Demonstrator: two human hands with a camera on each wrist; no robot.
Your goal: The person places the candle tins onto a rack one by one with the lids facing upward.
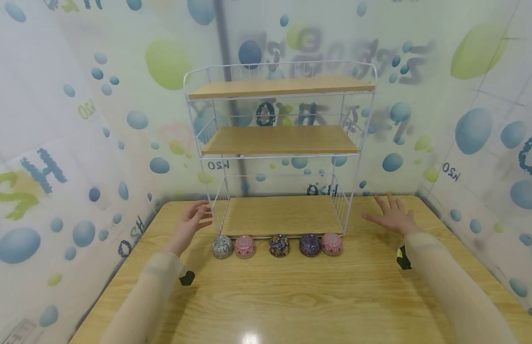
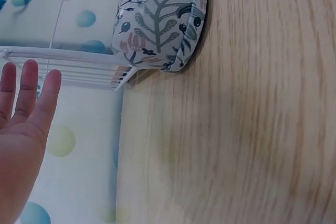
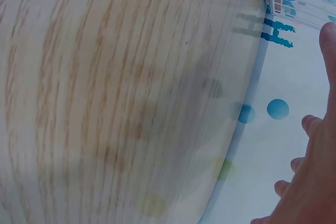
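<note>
A white wire rack (image 1: 279,156) with wooden shelves stands at the back of the table. In front of its lowest shelf sits a row of several small, round patterned containers: a white leaf-printed one (image 1: 222,247) at the left, a pink one (image 1: 244,246), a dark floral one (image 1: 278,245), a purple one (image 1: 310,244) and another pink one (image 1: 331,244). My left hand (image 1: 191,222) is beside the rack's left side, fingers loosely extended and holding nothing. The leaf-printed container (image 2: 160,22) looms near it in the left wrist view. To the rack's right, my right hand (image 1: 392,215) spreads its fingers, holding nothing.
The wooden table (image 1: 266,291) runs out toward me in front of the row. Pale curtain-like walls (image 1: 476,129) printed with bubbles and letters enclose the back and both sides. The rack's upper shelf (image 1: 283,87) and middle shelf (image 1: 280,139) carry nothing.
</note>
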